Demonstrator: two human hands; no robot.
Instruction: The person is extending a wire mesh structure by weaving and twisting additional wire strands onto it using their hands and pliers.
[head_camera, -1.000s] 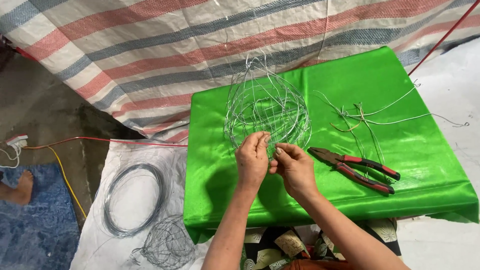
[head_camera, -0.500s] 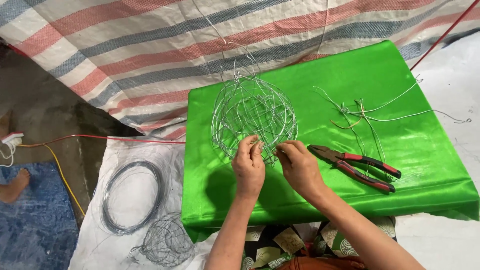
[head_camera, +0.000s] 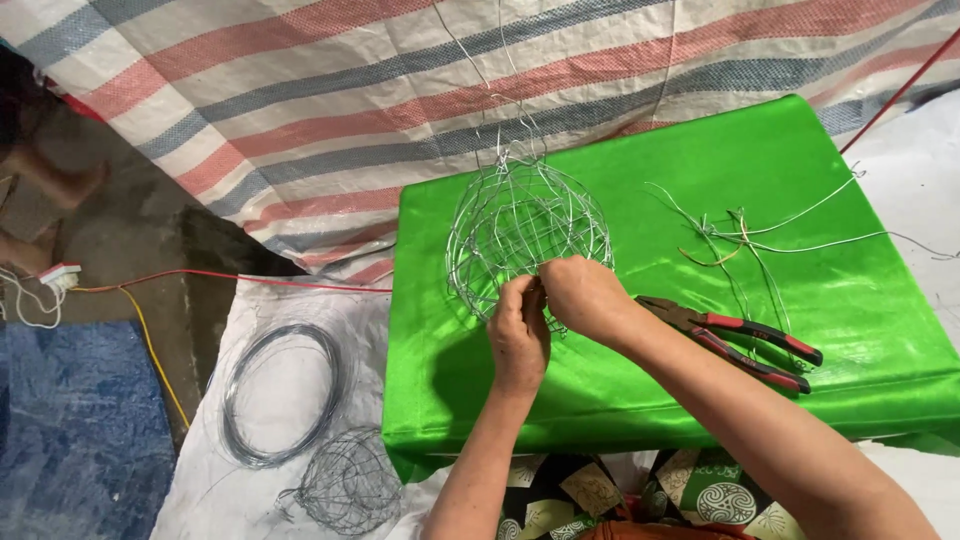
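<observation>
- Two hands meet at the near side of the wire ball (head_camera: 525, 235), which stands toward the left edge of the green surface (head_camera: 800, 160).
- Your left hand (head_camera: 518, 335) and right hand (head_camera: 585, 298) both pinch its lower wires, fingers closed on them.
- Red-handled pliers (head_camera: 745, 340) lie just right of your right wrist; loose wire strands (head_camera: 750, 235) lie beyond them.
- Half a second ago your hands were slightly apart; now they touch.
- No packages or labels show.
</observation>
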